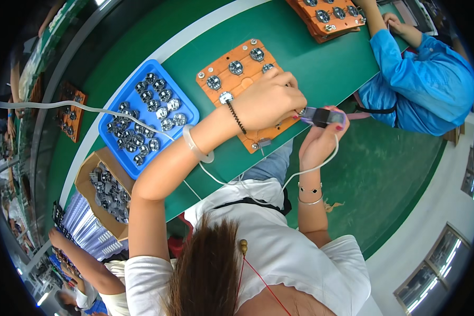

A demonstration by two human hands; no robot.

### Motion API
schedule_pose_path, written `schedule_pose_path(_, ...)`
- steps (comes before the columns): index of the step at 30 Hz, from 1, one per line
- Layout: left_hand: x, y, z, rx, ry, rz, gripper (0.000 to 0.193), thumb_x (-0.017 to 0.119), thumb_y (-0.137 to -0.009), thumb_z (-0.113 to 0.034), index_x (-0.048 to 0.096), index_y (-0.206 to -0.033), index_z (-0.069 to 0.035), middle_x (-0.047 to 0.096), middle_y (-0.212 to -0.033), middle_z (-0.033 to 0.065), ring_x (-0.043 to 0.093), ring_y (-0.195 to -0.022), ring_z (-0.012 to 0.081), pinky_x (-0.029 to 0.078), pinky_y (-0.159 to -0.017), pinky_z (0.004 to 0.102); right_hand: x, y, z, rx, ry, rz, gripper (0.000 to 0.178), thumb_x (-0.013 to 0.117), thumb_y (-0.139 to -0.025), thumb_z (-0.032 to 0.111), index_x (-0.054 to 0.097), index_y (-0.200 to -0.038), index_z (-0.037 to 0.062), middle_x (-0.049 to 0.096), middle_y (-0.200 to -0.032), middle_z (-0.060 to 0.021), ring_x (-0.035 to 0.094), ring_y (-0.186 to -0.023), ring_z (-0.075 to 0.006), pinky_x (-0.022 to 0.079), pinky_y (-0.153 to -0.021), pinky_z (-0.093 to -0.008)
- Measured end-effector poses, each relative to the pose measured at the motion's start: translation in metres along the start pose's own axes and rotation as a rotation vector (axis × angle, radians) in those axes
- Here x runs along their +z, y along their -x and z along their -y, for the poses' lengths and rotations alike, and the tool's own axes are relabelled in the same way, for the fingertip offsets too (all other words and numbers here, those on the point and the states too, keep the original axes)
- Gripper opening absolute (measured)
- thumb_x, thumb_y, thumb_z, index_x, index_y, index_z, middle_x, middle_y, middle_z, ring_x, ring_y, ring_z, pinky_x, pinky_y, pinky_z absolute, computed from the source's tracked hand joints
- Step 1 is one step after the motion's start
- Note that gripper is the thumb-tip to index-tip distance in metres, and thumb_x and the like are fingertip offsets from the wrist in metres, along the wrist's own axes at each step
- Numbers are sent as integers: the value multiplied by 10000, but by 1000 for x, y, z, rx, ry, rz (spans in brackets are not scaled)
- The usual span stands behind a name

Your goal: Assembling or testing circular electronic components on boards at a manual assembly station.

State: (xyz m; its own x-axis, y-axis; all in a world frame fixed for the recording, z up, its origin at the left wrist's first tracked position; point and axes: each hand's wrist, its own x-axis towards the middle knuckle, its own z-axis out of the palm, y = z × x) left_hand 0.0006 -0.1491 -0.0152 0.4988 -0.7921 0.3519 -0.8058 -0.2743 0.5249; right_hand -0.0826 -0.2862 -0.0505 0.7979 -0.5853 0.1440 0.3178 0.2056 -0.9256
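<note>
My left hand is bent over an orange board, its fingers pinched together at the board's right side. What sits between its fingertips is hidden. Just right of it, my right hand grips a see-through purplish handheld device with a black band and a white cable. The device's tip points at my left fingertips, close to the board's edge. Round silver-and-black circuit parts sit in the board, some covered by my left hand. A small grey part lies at its near corner.
Left of the board, a blue tray holds many round parts, beside a carton of grey pieces. A white cable crosses the tray. More orange boards are stacked at the far right, near a co-worker's blue sleeve.
</note>
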Motion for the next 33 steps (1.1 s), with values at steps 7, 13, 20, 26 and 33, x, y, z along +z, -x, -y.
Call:
schedule_pose_path(7, 6, 2, 23, 39, -38, -89, 177, 655, -704, -146, 607, -866, -93, 621, -933, 6, 506, -1037, 208, 357, -916, 388, 1, -11, -4, -16, -80, -78, 462, 427, -891, 475, 392, -1053, 44, 456, -981, -71, 464, -931, -181, 390, -872, -342)
schedule_pose_path(13, -16, -3, 52, -25, -17, 195, 171, 652, -711, -128, 596, -864, -79, 617, -952, 48, 530, -1036, 246, 426, -877, 365, 9, -14, -20, -15, -151, -126, 481, 428, -885, 490, 387, -1051, 41, 451, -976, -80, 468, -919, -180, 392, -884, -356)
schedule_pose_path(20, -15, -7, 54, 10, -4, 214, 81, 587, -755, -80, 569, -833, -70, 598, -848, 78, 590, -813, 257, 480, -726, 381, 20, -20, -21, -10, -152, -165, 485, 428, -885, 493, 394, -1039, 35, 452, -962, -78, 476, -898, -184, 409, -860, -353)
schedule_pose_path(26, -26, -13, 34, 25, 54, 112, 129, 552, -779, -77, 508, -900, -76, 518, -933, 82, 587, -726, 286, 489, -599, 370, 11, -21, -23, 56, -202, -125, 474, 435, -893, 467, 387, -1064, 28, 461, -992, -94, 479, -915, -197, 407, -871, -358)
schedule_pose_path(33, -23, -14, 3, 10, 77, 68, 101, 559, -815, -99, 507, -876, -38, 505, -952, 76, 568, -768, 257, 490, -633, 351, 13, -19, -6, -218, 99, 240, 474, 583, -838, 361, 366, -1109, 38, 464, -1043, -126, 487, -995, -220, 391, -918, -366)
